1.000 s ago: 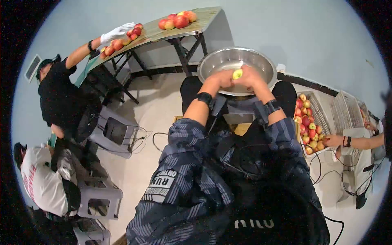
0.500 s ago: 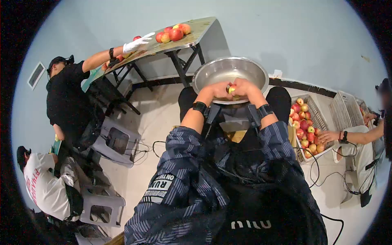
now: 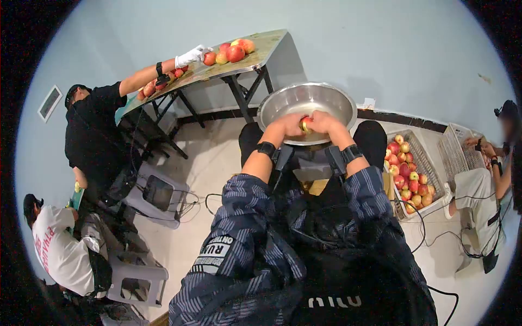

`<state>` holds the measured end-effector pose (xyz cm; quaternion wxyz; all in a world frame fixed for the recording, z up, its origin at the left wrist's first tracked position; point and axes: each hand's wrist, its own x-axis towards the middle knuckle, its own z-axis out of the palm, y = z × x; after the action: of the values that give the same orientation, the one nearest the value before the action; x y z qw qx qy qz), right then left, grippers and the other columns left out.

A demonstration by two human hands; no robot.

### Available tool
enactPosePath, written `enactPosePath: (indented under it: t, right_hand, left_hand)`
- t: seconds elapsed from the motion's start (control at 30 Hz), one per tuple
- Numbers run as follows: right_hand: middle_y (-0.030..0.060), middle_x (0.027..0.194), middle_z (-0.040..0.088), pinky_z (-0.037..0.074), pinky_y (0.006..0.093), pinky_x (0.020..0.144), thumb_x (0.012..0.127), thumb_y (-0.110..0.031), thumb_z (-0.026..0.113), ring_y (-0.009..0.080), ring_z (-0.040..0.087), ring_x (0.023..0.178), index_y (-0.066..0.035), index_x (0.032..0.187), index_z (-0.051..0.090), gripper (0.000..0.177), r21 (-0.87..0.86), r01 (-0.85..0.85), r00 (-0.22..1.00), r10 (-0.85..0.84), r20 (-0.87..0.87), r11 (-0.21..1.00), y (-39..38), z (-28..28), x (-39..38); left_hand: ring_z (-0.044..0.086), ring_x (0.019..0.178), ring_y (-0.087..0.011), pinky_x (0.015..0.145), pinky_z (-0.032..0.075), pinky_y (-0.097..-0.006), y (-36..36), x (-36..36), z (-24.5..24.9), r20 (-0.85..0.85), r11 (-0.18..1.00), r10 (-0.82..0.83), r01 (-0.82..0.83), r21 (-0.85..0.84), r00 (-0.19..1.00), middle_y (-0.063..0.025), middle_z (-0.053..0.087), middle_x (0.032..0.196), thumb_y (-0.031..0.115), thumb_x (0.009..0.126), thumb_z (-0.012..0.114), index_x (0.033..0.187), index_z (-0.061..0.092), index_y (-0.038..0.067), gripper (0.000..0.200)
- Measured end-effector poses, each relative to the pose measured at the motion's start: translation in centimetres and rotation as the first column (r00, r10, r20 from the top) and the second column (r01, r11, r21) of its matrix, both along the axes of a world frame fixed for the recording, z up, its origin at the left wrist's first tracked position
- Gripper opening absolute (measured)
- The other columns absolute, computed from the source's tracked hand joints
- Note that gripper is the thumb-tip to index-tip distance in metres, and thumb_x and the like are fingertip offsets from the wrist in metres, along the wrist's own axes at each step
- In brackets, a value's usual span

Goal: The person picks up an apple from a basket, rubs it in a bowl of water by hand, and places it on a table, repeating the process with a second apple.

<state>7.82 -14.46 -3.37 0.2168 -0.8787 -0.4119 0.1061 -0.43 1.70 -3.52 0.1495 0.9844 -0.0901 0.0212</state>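
Note:
Over the near part of a wide steel basin [image 3: 342, 106], my two hands meet around a partly hidden apple [image 3: 305, 125] showing red and pale yellow. My left hand [image 3: 291, 124] is closed on the apple from the left side. Pressed close against it from the right, my right hand [image 3: 324, 123] has its fingers curled. Whether those fingers hold a small tool is hidden. The basin stands between my knees, and its visible inside is bare metal.
A crate of apples [image 3: 405, 168] stands right of my leg. More apples [image 3: 235, 53] lie on the long table [image 3: 266, 46], where a white-gloved hand [image 3: 193, 56] reaches. A seated person [image 3: 473, 190] is beside another crate [image 3: 457, 155] at right. Cables cross the floor.
The apple between my hands has turned and now shows more red. At the table, the gloved hand has come down to an apple. The person at right has drawn a hand back from the apple crate.

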Motion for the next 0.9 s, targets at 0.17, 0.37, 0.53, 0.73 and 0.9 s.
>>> enactPosePath:
  t: [0.17, 0.37, 0.53, 0.73, 0.9]
  right_hand:
    - [0.0277, 0.115, 0.064, 0.050, 0.0415, 0.091, 0.082, -0.046, 0.063, 0.0402, 0.063, 0.107, 0.004, 0.123, 0.053, 0.066, 0.193, 0.102, 0.995, -0.096, -0.040, 0.976, 0.6, -1.3, 1.6]
    - [0.0249, 0.108, 0.066, 0.053, 0.0431, 0.078, 0.084, -0.048, 0.064, 0.0341, 0.067, 0.091, 0.002, 0.121, 0.054, 0.063, 0.172, 0.138, 0.990, -0.143, 0.020, 0.975, 0.5, -0.6, 1.3]
    - [0.0208, 0.097, 0.067, 0.053, 0.0413, 0.057, 0.085, -0.041, 0.067, 0.0289, 0.067, 0.071, 0.001, 0.113, 0.058, 0.051, 0.148, 0.129, 0.991, -0.124, -0.038, 0.981, 0.1, -0.4, 0.9]
    - [0.0266, 0.114, 0.065, 0.052, 0.0465, 0.090, 0.081, -0.039, 0.063, 0.0392, 0.065, 0.105, 0.003, 0.114, 0.065, 0.053, 0.127, 0.189, 0.981, -0.182, -0.068, 0.974, 0.1, 0.2, 0.9]
    - [0.0163, 0.083, 0.062, 0.050, 0.0424, 0.062, 0.085, -0.037, 0.066, 0.0293, 0.061, 0.070, 0.002, 0.101, 0.063, 0.042, 0.208, 0.150, 0.986, -0.131, -0.100, 0.966, 1.1, -1.7, 2.9]
  left_hand:
    - [0.061, 0.111, -0.0344, 0.098, 0.046, -0.0386, -0.7, 0.1, 0.2, -0.132, 0.950, 0.052, -0.090, -0.299, 0.990, -0.0206, 0.063, 0.125, 0.043, 0.087, 0.060, 0.129, 0.055, 0.003, 0.058]
    - [0.055, 0.125, -0.0286, 0.102, 0.042, -0.0449, -1.8, -0.2, 2.1, -0.131, 0.849, 0.527, -0.516, 0.114, 0.839, -0.0105, 0.059, 0.135, 0.054, 0.089, 0.041, 0.127, 0.063, 0.018, 0.057]
    - [0.049, 0.131, -0.0318, 0.108, 0.036, -0.0454, 1.3, 2.4, -1.1, -0.224, 0.919, 0.389, -0.394, 0.026, 0.894, -0.0158, 0.062, 0.130, 0.053, 0.091, 0.043, 0.131, 0.061, 0.015, 0.058]
    - [0.027, 0.141, -0.0416, 0.117, 0.023, -0.0461, 1.1, 2.1, -1.8, -0.030, 0.954, 0.296, -0.298, -0.046, 0.955, -0.0288, 0.034, 0.150, 0.052, 0.093, 0.043, 0.149, 0.039, 0.014, 0.068]
    - [0.037, 0.138, -0.0400, 0.113, 0.031, -0.0480, -0.9, 0.2, 0.8, -0.133, 0.884, 0.450, -0.420, 0.206, 0.883, -0.0242, 0.039, 0.149, 0.068, 0.093, 0.030, 0.143, 0.047, 0.008, 0.080]
